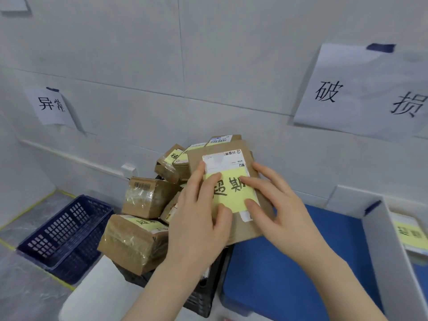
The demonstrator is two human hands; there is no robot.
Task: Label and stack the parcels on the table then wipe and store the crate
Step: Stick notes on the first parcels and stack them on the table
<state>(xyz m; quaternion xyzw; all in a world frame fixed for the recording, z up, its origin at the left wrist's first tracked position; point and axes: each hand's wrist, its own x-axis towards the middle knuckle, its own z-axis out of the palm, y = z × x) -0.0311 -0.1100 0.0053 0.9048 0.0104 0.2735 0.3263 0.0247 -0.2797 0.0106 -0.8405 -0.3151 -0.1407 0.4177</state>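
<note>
A flat brown parcel (pixel 243 225) with a white shipping label is held up in front of me, over the pile. A yellow sticky note (pixel 228 189) with black handwriting lies on its face. My left hand (pixel 199 218) holds the parcel's left edge, thumb on the note's lower edge and a finger on its top left corner. My right hand (pixel 275 205) presses the note with straight fingers and supports the parcel's right side. Below lies a heap of brown parcels (pixel 136 242), several with yellow notes, piled in a black crate (pixel 203 295).
A dark blue basket (pixel 67 237) stands on the floor at left. A blue table surface (pixel 289 269) is at right, with a white divider (pixel 389 251) and another labelled parcel (pixel 410 232) beyond it. Paper signs (pixel 361 91) hang on the white wall.
</note>
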